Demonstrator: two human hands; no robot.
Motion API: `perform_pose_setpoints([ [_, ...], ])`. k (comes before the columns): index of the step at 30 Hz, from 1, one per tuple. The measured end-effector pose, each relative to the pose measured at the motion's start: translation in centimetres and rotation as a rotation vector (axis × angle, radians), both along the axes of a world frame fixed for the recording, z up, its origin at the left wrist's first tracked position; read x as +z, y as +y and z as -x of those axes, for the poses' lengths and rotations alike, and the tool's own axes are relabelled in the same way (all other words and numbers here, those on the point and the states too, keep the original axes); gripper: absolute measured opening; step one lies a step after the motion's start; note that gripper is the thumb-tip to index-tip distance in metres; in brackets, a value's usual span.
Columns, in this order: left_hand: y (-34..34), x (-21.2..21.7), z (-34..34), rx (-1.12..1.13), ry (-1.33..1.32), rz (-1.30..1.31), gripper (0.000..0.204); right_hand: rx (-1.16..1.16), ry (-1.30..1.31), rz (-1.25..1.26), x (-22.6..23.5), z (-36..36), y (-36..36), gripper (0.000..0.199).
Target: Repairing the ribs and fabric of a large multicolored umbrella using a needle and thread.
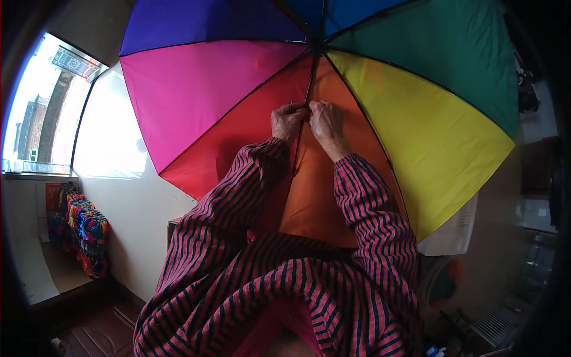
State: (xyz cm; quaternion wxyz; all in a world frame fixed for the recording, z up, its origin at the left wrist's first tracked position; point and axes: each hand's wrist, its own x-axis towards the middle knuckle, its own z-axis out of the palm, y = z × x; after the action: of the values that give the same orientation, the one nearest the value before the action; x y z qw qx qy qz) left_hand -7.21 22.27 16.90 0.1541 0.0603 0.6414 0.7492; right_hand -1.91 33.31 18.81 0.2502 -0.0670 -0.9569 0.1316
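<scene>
Both forearms, in red and dark striped sleeves, rise from the lower edge and converge. The left hand [288, 122] and right hand [326, 124] sit knuckle to knuckle, fingers curled in a pinching grip.

Umbrella [333, 77] top beyond upper edge

One sign noted — a dark rectangular board [74, 62] with pale markings, mounted high on the building outside the window at upper left, tilted in the fisheye view. One probable package — a small blue-and-white container [436, 351] at the bottom edge, right of centre, partly cut off; its kind cannot be told. No screens or labels are visible elsewhere.
</scene>
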Motion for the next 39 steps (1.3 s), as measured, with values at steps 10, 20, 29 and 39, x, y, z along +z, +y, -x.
perform_pose_setpoints([
  [10, 0.0, -0.9, -0.1, 0.115, 0.018, -0.052, 0.017, 0.031, 0.108, 0.224, 1.8, 1.2, -0.1, 0.008],
  [20, 0.1, -1.8, 0.4, 0.104, 0.274, 0.113, 0.023, -0.071, 0.035, -0.063, 5.1, 1.5, -1.9, 0.017],
  [29, -2.1, -1.2, 1.1, -0.165, 0.574, 0.189, 0.018, 0.342, 0.571, 1.120, 21.6, -5.7, -3.8, 0.017],
  [39, -1.8, 1.4, 1.4, -0.023, -0.326, -0.239, 0.010, 0.258, -0.274, -0.205, 5.7, 2.2, 0.6, 0.013],
])
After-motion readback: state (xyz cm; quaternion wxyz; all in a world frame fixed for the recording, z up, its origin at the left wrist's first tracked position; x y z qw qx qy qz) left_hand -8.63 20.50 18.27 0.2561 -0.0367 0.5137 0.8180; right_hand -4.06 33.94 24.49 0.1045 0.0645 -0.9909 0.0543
